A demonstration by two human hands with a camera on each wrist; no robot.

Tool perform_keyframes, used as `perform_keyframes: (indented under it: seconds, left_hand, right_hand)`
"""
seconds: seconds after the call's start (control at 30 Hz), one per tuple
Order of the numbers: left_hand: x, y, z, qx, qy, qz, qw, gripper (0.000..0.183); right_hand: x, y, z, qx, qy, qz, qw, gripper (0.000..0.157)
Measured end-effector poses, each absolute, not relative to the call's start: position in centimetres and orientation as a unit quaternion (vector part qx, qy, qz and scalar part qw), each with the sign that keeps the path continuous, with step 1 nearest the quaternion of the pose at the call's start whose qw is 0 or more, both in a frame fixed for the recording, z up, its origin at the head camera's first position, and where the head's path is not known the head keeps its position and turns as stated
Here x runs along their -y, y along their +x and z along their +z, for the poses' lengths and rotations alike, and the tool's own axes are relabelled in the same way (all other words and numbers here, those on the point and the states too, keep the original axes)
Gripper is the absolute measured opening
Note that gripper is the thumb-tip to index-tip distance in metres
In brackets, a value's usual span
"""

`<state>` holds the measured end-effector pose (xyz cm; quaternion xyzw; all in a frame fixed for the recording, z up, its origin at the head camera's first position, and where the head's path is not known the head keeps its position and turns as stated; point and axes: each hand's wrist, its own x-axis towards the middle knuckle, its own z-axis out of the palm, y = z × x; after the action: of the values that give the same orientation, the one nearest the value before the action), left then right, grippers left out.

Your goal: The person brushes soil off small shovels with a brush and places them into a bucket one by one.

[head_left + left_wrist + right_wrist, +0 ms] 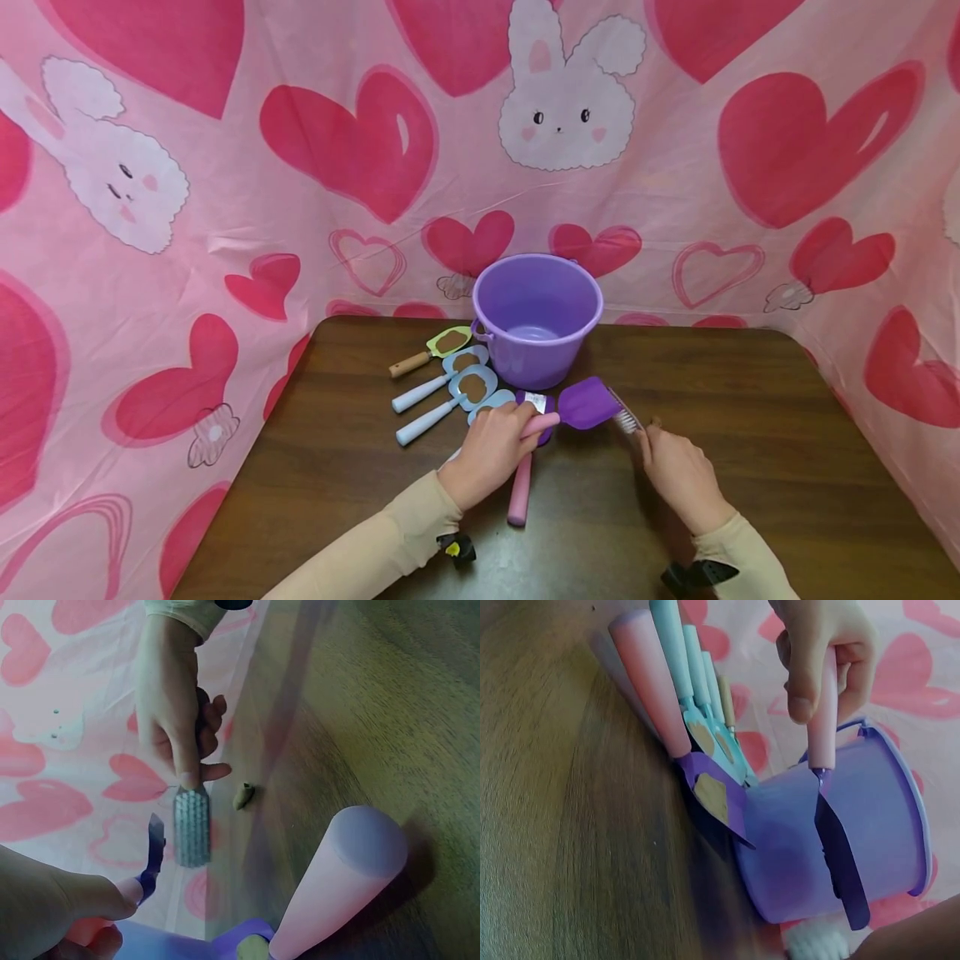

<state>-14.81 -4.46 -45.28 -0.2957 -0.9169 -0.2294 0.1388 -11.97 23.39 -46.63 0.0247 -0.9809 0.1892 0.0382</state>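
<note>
My left hand (486, 454) grips the pink handle of a toy shovel with a purple blade (590, 403), held above the table and pointing right. In my right hand (684, 477) is a small brush (192, 826), its white bristles close to the tip of that blade. A second pink-handled purple shovel (519, 492) lies under my left hand, with a brown patch on its blade in the right wrist view. On the table near my right hand sits a small brown lump (244, 796). Part of the brush handle is hidden by my fingers.
A purple bucket (536, 354) stands at the back middle of the wooden table (750, 400). Left of it lie several light blue shovels (426, 422) and a green shovel (432, 354) with a wooden handle, brown patches on their blades. Pink heart-and-rabbit cloth (465, 183) hangs around the table.
</note>
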Motion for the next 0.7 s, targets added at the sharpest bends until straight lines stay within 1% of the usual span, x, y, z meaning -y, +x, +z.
perform_keyframes:
  seconds: [0.1,0.33,0.43,0.57,0.7]
  left_hand:
    - [4.3,-14.8,-45.3,0.917,-0.296,-0.226,0.142,0.024]
    - [4.1,-14.6,-45.2,0.923,-0.29,-0.214,0.138,0.02]
    - [4.0,-14.6,-45.1,0.922,-0.29,-0.219,0.137,0.022]
    - [3.9,-14.6,-45.1,0.916,-0.292,-0.23,0.148,0.031]
    - [3.8,-14.6,-45.2,0.912,-0.294,-0.229,0.17,0.033]
  right_hand:
    - [-23.1,-12.0,-46.8,0.982,0.025,0.185,0.022,0.031]
    - [-22.3,-12.0,-47.2,0.982,0.049,0.182,0.004,0.035]
    - [-22.0,-12.1,-47.3,0.981,0.052,0.186,-0.005,0.04]
    - [-21.4,-12.2,-47.4,0.978,0.047,0.201,-0.01,0.048]
    - [-20.7,-12.2,-47.4,0.973,0.052,0.222,-0.013,0.048]
